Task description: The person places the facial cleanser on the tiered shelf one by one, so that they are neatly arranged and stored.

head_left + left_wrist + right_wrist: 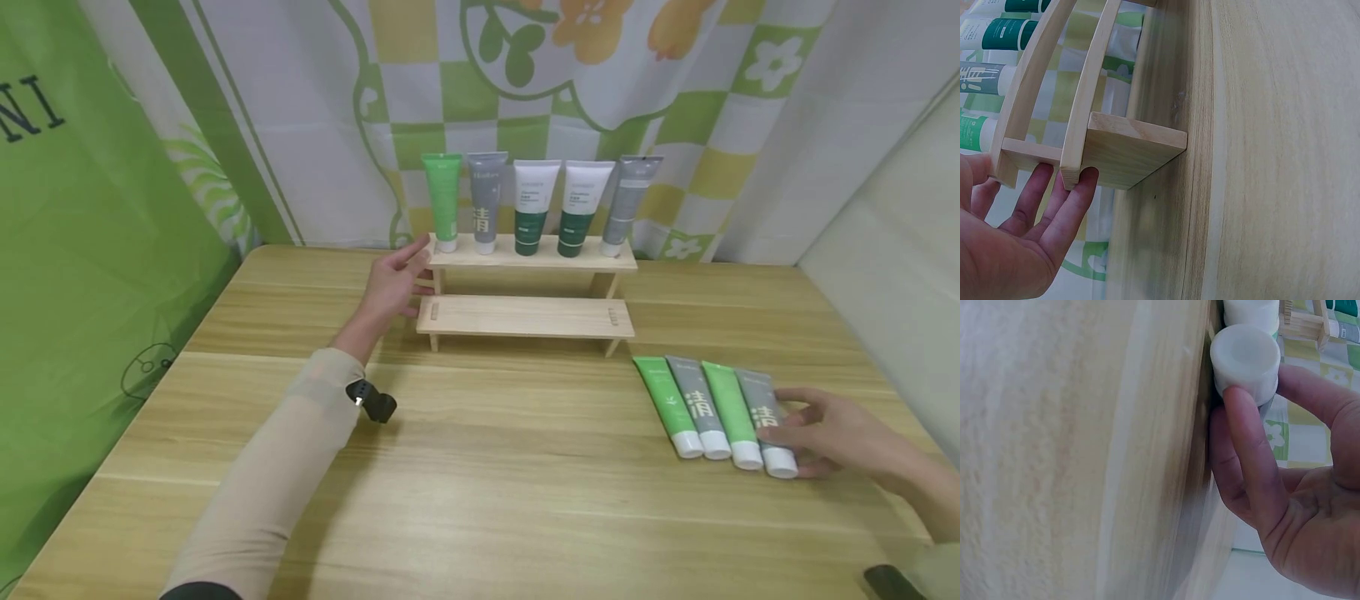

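Note:
A two-tier wooden stand (525,317) is at the back of the table, with several tubes upright on its top shelf, among them a white-and-green tube (530,212). My left hand (390,283) touches the stand's left end, thumb by the upper shelf, fingers fairly straight along the side, as the left wrist view shows. On the table at the right, green and grey tubes lie side by side, caps toward me. My right hand (840,433) holds the outermost grey tube (759,396), thumb over it and fingers along its right side, fingertips at its white cap (1244,359).
The lower shelf (525,315) is bare wood. A patterned curtain (300,125) hangs right behind the table, a green cloth (90,333) is on the left, and a pale wall (885,192) is on the right.

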Demonstrator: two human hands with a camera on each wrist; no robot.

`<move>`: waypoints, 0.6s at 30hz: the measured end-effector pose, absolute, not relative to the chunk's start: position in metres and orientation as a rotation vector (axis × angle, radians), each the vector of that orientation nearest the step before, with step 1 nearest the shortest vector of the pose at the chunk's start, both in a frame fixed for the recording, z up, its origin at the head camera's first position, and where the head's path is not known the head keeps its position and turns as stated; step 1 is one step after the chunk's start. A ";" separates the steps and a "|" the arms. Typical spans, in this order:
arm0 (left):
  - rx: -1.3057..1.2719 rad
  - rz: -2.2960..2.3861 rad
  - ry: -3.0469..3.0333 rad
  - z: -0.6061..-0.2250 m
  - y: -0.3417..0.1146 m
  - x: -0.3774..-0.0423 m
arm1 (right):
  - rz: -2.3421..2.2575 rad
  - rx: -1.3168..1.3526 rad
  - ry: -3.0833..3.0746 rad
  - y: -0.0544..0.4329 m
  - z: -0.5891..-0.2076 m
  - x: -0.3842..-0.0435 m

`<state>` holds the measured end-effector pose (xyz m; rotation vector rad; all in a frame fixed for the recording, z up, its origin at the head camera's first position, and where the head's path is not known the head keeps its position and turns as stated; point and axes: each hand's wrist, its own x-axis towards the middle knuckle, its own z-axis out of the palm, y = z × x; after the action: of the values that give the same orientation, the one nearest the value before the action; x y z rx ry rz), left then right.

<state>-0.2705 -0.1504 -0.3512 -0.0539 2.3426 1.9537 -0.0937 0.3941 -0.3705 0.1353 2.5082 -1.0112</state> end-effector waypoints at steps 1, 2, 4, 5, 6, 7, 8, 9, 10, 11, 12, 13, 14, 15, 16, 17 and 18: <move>-0.055 1.954 2.341 -0.351 -0.151 -0.271 | -1.014 0.140 2.498 0.394 -0.370 -0.095; -0.055 1.955 2.338 -0.352 -0.151 -0.271 | -1.015 0.144 2.488 0.394 -0.370 -0.095; -0.055 1.956 2.338 -0.352 -0.151 -0.271 | -1.020 0.149 2.474 0.393 -0.368 -0.096; -0.056 1.956 2.340 -0.352 -0.151 -0.271 | -1.023 0.149 2.468 0.392 -0.367 -0.096; -0.057 1.957 2.341 -0.352 -0.151 -0.271 | -1.022 0.151 2.465 0.392 -0.367 -0.096; -0.055 1.956 2.344 -0.352 -0.151 -0.271 | -1.016 0.150 2.464 0.391 -0.365 -0.096; -0.052 1.958 2.346 -0.352 -0.151 -0.271 | -1.015 0.149 2.461 0.391 -0.364 -0.096; -0.048 1.956 2.349 -0.351 -0.151 -0.271 | -1.014 0.154 2.461 0.390 -0.364 -0.096; -0.046 1.956 2.348 -0.351 -0.150 -0.271 | -1.015 0.154 2.458 0.390 -0.363 -0.096; -0.044 1.956 2.347 -0.351 -0.150 -0.271 | -1.013 0.156 2.458 0.390 -0.363 -0.096; -0.042 1.956 2.344 -0.351 -0.150 -0.271 | -1.016 0.164 2.454 0.390 -0.364 -0.096; -0.041 1.956 2.343 -0.351 -0.150 -0.271 | -1.022 0.166 2.452 0.390 -0.363 -0.096; -0.041 1.955 2.343 -0.351 -0.150 -0.271 | -1.025 0.167 2.451 0.391 -0.364 -0.096; -0.044 1.955 2.345 -0.351 -0.150 -0.270 | -1.027 0.170 2.452 0.391 -0.365 -0.095; -0.048 1.956 2.346 -0.352 -0.150 -0.271 | -1.028 0.161 2.455 0.391 -0.365 -0.096; -0.051 1.957 2.346 -0.352 -0.150 -0.271 | -1.031 0.161 2.458 0.391 -0.365 -0.095; -0.054 1.956 2.347 -0.352 -0.150 -0.271 | -1.036 0.158 2.458 0.392 -0.366 -0.095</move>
<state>-0.2708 -0.1502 -0.3518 -0.0538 2.3466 1.9562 -0.0947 0.3918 -0.3656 0.1582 2.4581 -1.0358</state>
